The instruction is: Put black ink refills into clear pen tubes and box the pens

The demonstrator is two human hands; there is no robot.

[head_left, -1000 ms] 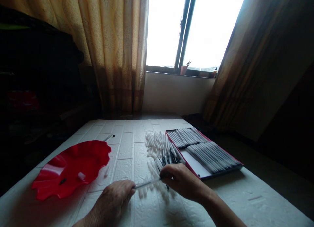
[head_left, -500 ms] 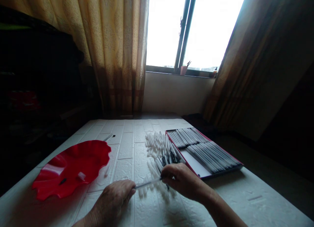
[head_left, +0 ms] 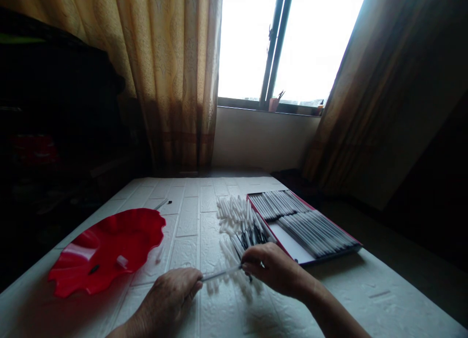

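Observation:
Between my two hands is a translucent pen [head_left: 221, 273], held level just above the table. My left hand [head_left: 171, 294] pinches its left end. At its right end, the fingertips of my right hand [head_left: 268, 267] are closed on the dark tip. Under and beyond the right hand lies a loose pile of whitish pen barrels [head_left: 232, 213] mixed with thin black pieces [head_left: 250, 233] that look like refills. Beside the pile, to the right, a shallow red-edged box [head_left: 280, 238] holds two rows of pens [head_left: 318, 233] with dark ends.
A wavy-rimmed red bowl [head_left: 146, 221] stands on the left, with a small black piece [head_left: 94, 268] and a clear piece [head_left: 122, 262] inside. Behind it lies a single pen [head_left: 162, 204]. The white brick-patterned table [head_left: 190, 216] ends before the curtain [head_left: 183, 84] and window wall.
Almost nothing differs. Both hands keep hold of the pen, and my right hand has shifted very slightly to the right.

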